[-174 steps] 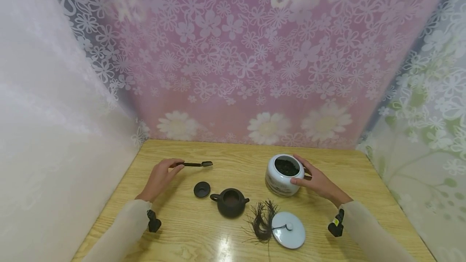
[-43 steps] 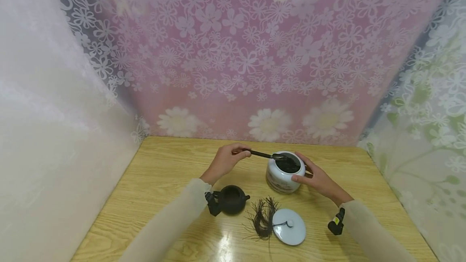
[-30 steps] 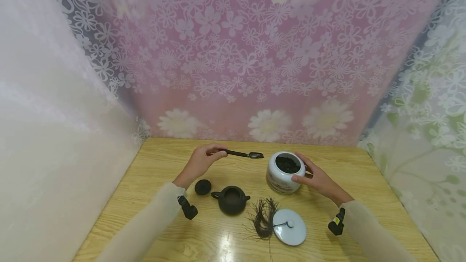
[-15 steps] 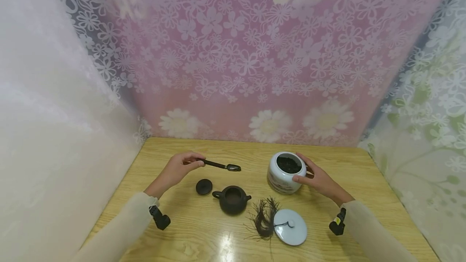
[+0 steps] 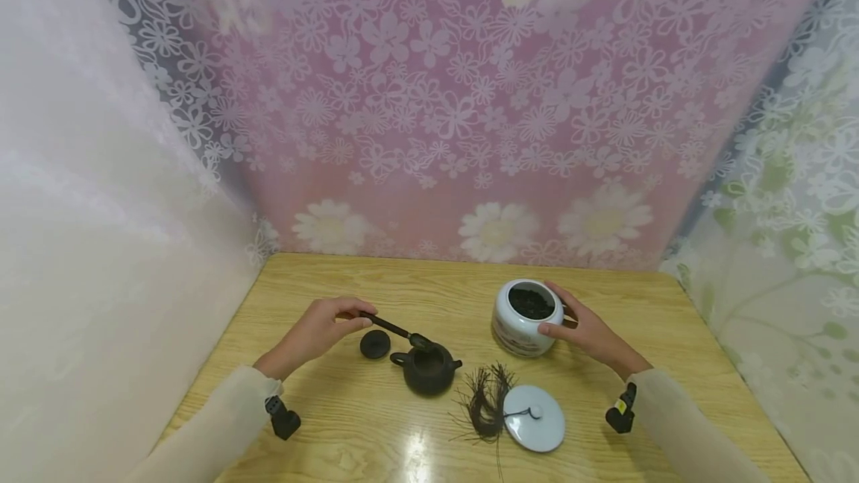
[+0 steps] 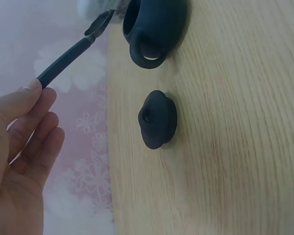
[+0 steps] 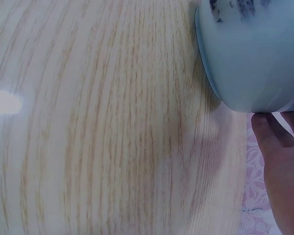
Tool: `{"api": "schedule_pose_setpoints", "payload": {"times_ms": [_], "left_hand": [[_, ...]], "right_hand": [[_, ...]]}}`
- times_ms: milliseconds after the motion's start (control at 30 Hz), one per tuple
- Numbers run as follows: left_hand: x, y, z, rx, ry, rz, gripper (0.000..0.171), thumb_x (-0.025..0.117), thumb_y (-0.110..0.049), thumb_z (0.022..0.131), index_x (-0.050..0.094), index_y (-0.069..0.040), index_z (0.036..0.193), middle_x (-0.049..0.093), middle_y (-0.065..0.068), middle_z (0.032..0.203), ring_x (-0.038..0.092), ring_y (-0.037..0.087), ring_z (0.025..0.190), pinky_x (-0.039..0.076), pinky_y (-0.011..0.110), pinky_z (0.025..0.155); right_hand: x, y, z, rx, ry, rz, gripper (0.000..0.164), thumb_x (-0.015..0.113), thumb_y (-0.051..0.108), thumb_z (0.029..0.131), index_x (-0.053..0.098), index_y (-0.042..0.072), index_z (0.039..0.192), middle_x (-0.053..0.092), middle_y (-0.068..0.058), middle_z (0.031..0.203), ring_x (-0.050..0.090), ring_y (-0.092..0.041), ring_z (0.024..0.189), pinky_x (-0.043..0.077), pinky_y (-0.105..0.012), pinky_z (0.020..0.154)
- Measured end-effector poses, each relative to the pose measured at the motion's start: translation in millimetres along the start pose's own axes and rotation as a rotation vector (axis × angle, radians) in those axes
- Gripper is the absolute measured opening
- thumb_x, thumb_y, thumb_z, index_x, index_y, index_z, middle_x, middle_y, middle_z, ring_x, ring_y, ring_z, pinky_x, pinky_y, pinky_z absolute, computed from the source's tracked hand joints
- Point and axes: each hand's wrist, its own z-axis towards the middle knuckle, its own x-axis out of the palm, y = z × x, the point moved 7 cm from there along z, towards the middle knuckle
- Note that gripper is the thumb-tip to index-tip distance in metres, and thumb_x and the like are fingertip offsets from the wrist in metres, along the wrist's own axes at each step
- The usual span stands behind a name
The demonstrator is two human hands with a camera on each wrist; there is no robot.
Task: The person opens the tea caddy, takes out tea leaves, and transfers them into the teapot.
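Observation:
My left hand (image 5: 321,332) pinches the end of a tea scoop's dark handle (image 6: 63,62) between thumb and fingers. Its small scoop head (image 5: 420,342) overlaps the mouth of a dark clay teapot (image 5: 429,379), tipped down toward it. Beside the teapot's handle lies its round black lid (image 6: 158,120), knob up. Over on the right, my right hand (image 5: 582,330) holds a white porcelain tea jar (image 5: 517,334) by its side, thumb in front and fingers behind. Dark tea leaves (image 5: 532,302) show inside the jar, which stands upright on the table.
In front of the jar lies its white lid (image 5: 535,423), with a dark tassel (image 5: 485,408) tied to the knob. The wooden table (image 5: 322,423) ends at a pink flowered curtain (image 5: 416,133) at the back, with pale curtains on both sides.
The left hand has carried the scoop from the jar's mouth leftward, then down to the teapot, where its head now tilts. The right hand has stayed on the jar.

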Motion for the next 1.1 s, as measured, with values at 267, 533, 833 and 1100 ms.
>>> {"api": "schedule_pose_setpoints", "payload": {"times_ms": [267,533,833,1100], "left_hand": [[1.2,-29.5,-3.2,0.270,-0.055,0.207,0.029,0.080,-0.014,0.100,0.081,-0.017,0.128,0.080,-0.001,0.121,0.075,0.020,0.107,0.064,0.043,0.089],[-3.8,-41.2,-6.2,0.402,-0.098,0.293,0.031,0.084,-0.012,0.095,0.082,-0.019,0.126,0.078,-0.004,0.114,0.074,0.018,0.104,0.063,0.035,0.084],[-8.0,-20.3,1.2,0.254,-0.078,0.165,0.029,0.080,-0.017,0.101,0.080,-0.020,0.130,0.079,-0.002,0.125,0.075,0.019,0.111,0.064,0.043,0.091],[-7.9,-6.6,6.3,0.020,-0.027,-0.047,0.029,0.073,-0.033,0.107,0.077,-0.027,0.135,0.077,-0.003,0.133,0.074,0.023,0.121,0.062,0.049,0.102]], "right_hand": [[0,0,1,-0.010,0.002,0.008,0.092,0.076,0.024,0.106,0.017,0.024,0.177,0.026,-0.024,0.177,0.037,-0.054,0.157,0.044,-0.066,0.119],[-1,0,1,-0.013,-0.001,-0.003,0.093,0.076,0.024,0.106,0.017,0.024,0.177,0.026,-0.024,0.177,0.037,-0.054,0.156,0.044,-0.067,0.119],[-1,-1,1,-0.010,-0.003,-0.002,0.092,0.076,0.024,0.106,0.017,0.024,0.177,0.027,-0.024,0.177,0.037,-0.054,0.156,0.043,-0.068,0.119],[-1,-1,0,-0.006,-0.006,-0.004,0.093,0.076,0.025,0.105,0.017,0.026,0.177,0.025,-0.024,0.177,0.036,-0.054,0.157,0.042,-0.069,0.120]]}}
